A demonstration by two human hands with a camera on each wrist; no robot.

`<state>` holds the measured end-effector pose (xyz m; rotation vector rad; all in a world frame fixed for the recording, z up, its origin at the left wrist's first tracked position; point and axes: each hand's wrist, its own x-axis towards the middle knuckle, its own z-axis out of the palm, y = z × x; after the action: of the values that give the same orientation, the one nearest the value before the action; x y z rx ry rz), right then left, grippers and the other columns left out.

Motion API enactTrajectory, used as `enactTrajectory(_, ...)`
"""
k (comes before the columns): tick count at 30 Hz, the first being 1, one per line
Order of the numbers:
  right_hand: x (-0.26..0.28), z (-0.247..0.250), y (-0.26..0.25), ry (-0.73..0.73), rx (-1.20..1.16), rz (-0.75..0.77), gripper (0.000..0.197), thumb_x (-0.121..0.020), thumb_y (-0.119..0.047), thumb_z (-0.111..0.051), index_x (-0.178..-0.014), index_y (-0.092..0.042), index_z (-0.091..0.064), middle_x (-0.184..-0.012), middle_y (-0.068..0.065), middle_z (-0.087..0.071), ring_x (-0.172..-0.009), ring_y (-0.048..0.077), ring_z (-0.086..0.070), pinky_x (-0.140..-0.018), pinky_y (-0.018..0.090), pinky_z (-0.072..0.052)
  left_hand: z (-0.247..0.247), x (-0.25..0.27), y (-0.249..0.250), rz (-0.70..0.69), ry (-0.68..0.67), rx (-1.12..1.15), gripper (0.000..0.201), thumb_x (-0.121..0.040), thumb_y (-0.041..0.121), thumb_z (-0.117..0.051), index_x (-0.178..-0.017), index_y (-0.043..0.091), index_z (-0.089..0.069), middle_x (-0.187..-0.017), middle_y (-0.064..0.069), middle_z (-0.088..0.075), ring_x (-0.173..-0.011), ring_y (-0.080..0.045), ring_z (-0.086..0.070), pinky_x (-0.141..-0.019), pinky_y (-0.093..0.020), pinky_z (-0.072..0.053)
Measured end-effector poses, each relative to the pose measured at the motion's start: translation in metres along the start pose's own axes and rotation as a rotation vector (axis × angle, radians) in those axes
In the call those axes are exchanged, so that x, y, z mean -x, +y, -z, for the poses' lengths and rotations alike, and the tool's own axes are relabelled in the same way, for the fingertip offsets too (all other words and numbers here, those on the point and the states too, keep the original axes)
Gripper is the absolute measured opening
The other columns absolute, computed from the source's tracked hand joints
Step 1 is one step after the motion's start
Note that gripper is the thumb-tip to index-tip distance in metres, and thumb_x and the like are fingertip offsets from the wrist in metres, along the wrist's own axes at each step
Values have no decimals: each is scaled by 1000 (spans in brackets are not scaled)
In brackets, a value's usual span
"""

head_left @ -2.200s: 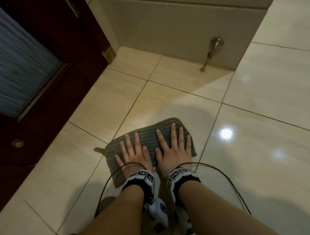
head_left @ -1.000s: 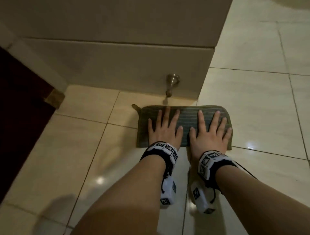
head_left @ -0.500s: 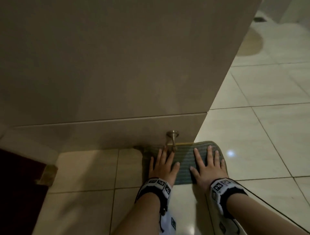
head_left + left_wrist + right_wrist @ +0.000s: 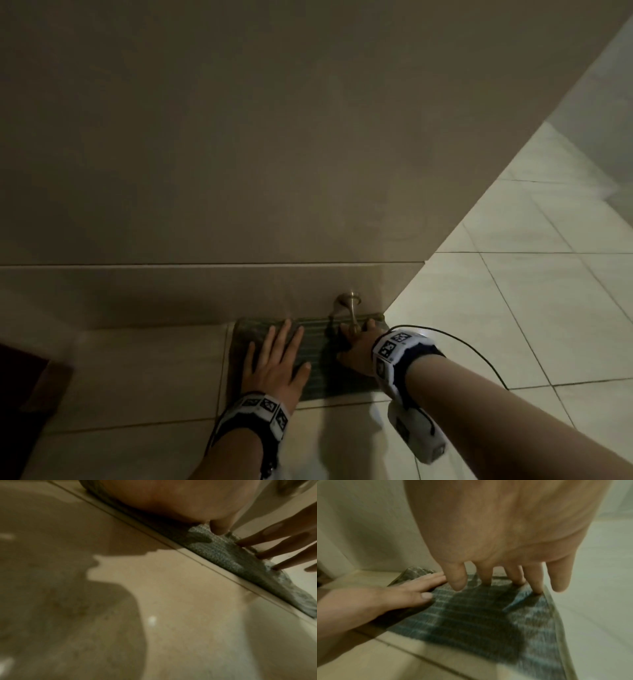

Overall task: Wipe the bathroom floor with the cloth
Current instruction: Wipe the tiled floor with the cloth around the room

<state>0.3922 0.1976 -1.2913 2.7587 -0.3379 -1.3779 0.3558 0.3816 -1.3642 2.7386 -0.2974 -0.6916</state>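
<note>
At the wall's foot, the grey-green ribbed folded cloth (image 4: 318, 359) lies flat on cream tiled floor (image 4: 137, 377). Left hand (image 4: 274, 363) and right hand (image 4: 356, 346) press it, fingers straight, gripping nothing; spread palms likely load the wipe evenly.

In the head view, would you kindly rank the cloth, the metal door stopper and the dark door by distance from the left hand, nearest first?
1. cloth: directly beneath the left hand, which presses flat on it.
2. metal door stopper: ahead and to the right, on the wall base above the cloth's far edge.
3. dark door: far left, at the frame edge.
</note>
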Motion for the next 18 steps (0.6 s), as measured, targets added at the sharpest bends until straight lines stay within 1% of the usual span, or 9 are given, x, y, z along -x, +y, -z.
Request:
enactTrajectory(1,-2,4,-2,-26,9,-7,78,-93,-61,-44,-155,-35,-6,-161,18,-8,-145,45,-15,-114,60,-23,2,0,0,-9,6,-3,61,-96,61,-10,-148,50,19,-146,26,39,-137,1,31,-115,-41,17)
enactTrajectory(2,-3,7,-4,-45,44,-7,81,-93,-60,-47,-155,-34,-2,-162,17,-6,-146,44,-13,-115,60,-20,5,1,1,-18,16,-2,61,-96,61,-10,-148,50,19,-146,26,39,-138,0,31,-114,-40,18)
enactTrajectory(4,5,11,-12,-68,179,-29,89,-93,-59,-51,-154,-36,10,-163,16,2,-147,44,-7,-115,62,-19,8,3,1,-28,14,14,61,-100,54,-18,-149,48,17,-151,24,35,-142,-3,29,-115,-39,18)
enactTrajectory(6,18,8,-16,-53,254,-22,90,-95,-61,-45,-154,-31,15,-162,20,8,-147,46,-4,-117,60,-16,10,6,3,-21,9,21,64,-102,47,-25,-150,47,16,-154,21,33,-143,-5,28,-116,-40,17)
enactTrajectory(8,21,5,-18,-34,198,-15,93,-90,-72,-37,-154,-30,16,-160,22,15,-148,44,3,-120,55,-11,10,6,1,-25,11,11,65,-102,46,-26,-150,46,18,-154,20,34,-144,-6,28,-116,-41,17)
enactTrajectory(10,9,2,-14,-24,171,-17,96,-86,-78,-35,-154,-34,16,-160,22,16,-148,45,5,-119,54,-9,11,4,0,-35,4,3,66,-102,46,-26,-150,45,19,-153,19,35,-144,-8,28,-115,-41,17)
enactTrajectory(12,3,2,-11,-48,159,-28,95,-85,-79,-36,-153,-36,15,-161,20,14,-148,45,4,-118,55,-10,11,5,0,-35,-19,4,67,-101,45,-27,-150,45,20,-153,19,36,-144,-8,28,-115,-41,17)
enactTrajectory(15,5,-9,-6,-23,106,12,92,-86,-78,-35,-151,-41,19,-159,17,23,-148,42,11,-118,54,-3,13,7,2,-12,-41,-18,69,-101,45,-28,-148,46,22,-152,20,36,-144,-8,28,-116,-42,16)
enactTrajectory(18,3,-28,1,3,-58,49,96,-85,-71,-46,-147,-48,23,-157,12,32,-147,40,17,-120,54,-2,13,6,5,-7,-68,-34,66,-102,47,-24,-148,46,23,-150,21,39,-144,-8,29,-115,-43,16)
